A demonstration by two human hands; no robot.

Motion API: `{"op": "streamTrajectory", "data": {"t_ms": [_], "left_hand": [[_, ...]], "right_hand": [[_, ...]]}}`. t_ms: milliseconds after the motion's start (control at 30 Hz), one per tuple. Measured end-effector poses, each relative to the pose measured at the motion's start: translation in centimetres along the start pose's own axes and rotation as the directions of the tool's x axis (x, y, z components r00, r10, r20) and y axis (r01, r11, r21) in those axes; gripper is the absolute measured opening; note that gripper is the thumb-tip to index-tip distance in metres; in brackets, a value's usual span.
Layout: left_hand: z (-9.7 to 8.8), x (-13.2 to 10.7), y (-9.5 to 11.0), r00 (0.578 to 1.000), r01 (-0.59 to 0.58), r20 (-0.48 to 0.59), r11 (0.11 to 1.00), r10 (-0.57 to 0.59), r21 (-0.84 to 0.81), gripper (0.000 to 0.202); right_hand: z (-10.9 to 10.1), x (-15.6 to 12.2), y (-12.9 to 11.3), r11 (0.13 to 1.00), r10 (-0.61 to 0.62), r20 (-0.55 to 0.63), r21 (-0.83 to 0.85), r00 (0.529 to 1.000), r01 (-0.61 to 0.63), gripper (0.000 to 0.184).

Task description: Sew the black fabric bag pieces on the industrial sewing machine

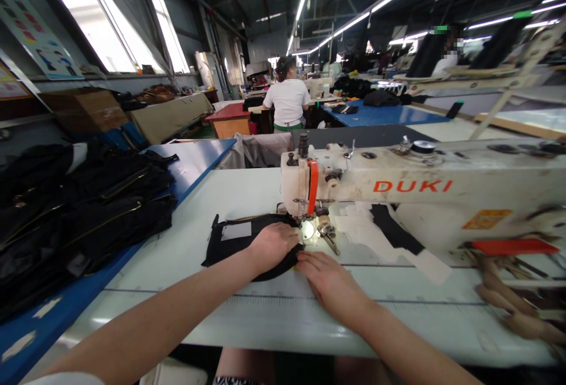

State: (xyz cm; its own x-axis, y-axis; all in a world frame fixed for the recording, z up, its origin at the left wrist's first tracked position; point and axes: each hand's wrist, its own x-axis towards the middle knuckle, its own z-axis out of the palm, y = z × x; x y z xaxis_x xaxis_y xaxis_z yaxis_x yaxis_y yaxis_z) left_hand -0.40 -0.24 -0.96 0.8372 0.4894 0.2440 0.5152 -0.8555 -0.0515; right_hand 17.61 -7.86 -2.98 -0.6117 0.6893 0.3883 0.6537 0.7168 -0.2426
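Black fabric [226, 250] lies on the tabletop [207, 308] just below the frame's centre, under the left hand [273, 248]; the right hand [336, 286] meets its right edge (fingers close together, slightly bent). Whether either pinches it, I cannot tell.

— Under the left hand [274, 247]?
— Cloth piece [219, 249], black; patch [236, 230] on it, light grey.
— Ahead of the right hand [331, 283]?
— Sewing machine [469, 161], off-white; lettering [413, 187], orange; upright bar [313, 187], orange-red.
— Far left of both hands?
— Heaped cloth [88, 196], black, with gold lines [124, 213]; side table [112, 267], blue.
— Beneath both?
— Worktop [407, 326], pale green, with dark graduated ruler markings [278, 299].
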Motion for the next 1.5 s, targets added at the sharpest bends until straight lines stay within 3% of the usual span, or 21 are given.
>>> {"op": "streamTrajectory", "data": {"t_ms": [367,533,833,1333,1500], "left_hand": [[-1.6,-0.9,1.8,0.992,0.033,0.124,0.999,-0.036,0.027,0.03],[-1.3,-1.1,2.7,0.987,0.075,0.131,0.991,-0.089,0.108,0.033],[-0.4,-1.5,3.1,0.982,0.123,0.122,0.981,-0.142,0.153,0.037],[-0.5,-1.6,3.0,0.986,0.133,0.086,0.986,-0.142,0.101,0.038],[-0.4,-1.8,2.8,0.985,0.171,0.022,0.985,-0.171,-0.01,0.035]], "right_hand": [[-2.1,0.5,1.3,0.981,0.032,0.062,0.187,0.998,-0.044,0.03],[-2.2,1.9,2.9,0.991,0.127,0.021,0.043,0.992,-0.128,0.026],[-1.7,2.3,3.1,0.992,0.044,0.072,-0.125,0.996,-0.035,0.021],[-1.7,2.3,3.1,0.984,0.026,0.102,-0.176,0.994,-0.008,0.02],[-1.5,2.3,3.2,0.984,0.033,0.106,-0.18,0.994,-0.014,0.019]]}}
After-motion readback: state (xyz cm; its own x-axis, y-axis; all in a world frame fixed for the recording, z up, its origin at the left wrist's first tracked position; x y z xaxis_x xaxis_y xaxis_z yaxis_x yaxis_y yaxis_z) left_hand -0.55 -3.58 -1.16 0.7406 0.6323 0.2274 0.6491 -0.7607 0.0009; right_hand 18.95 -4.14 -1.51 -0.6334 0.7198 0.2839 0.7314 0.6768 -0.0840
